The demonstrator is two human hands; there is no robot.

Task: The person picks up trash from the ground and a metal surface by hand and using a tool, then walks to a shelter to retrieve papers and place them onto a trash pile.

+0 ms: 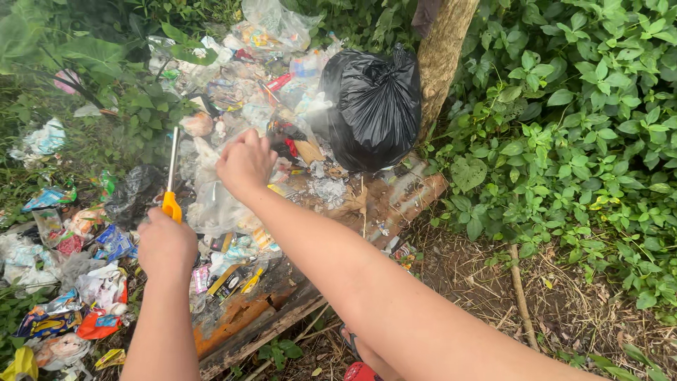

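My left hand (166,243) grips the yellow handle of a long-nosed lighter (171,176), whose metal tube points up over the heap of rubbish. My right hand (245,164) is stretched out further, fingers closed on a clear plastic bag (215,204) lying on the pile. Whether it pinches the bag firmly is hard to tell. A tied black rubbish bag (370,106) stands just right of my right hand, against a tree trunk (441,56).
Wrappers, paper and plastic scraps (77,282) cover the ground at left and up the middle. A rusty board (247,314) lies under my arms. Dense green bushes (578,141) fill the right side. Bare soil and dry twigs (522,296) lie at lower right.
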